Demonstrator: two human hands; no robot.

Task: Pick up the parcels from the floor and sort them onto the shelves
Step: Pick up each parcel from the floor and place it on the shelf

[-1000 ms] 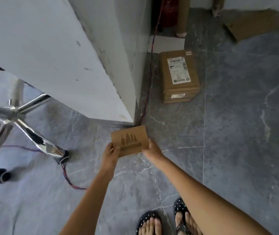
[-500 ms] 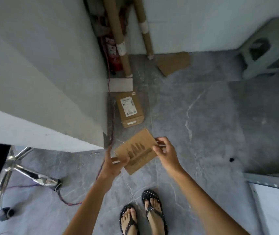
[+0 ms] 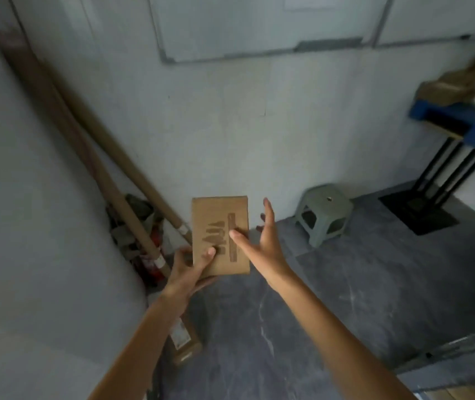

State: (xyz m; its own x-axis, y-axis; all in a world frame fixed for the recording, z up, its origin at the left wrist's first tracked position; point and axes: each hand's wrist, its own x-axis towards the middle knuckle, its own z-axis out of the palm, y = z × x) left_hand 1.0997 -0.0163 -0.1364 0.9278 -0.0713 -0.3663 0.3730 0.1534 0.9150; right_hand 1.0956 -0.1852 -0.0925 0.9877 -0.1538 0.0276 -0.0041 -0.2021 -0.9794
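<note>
Before the wall [image 3: 230, 125], left hand [image 3: 188, 268] holds parcel [image 3: 216, 215] long axis upright.

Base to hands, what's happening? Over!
Left hand grips flat parcel. Right hand open at its right edge. Second parcel on floor. Stool off to the right.

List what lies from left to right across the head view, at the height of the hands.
Leaning cardboard tubes → left hand → flat parcel → right hand → green stool → black table stand.
</note>
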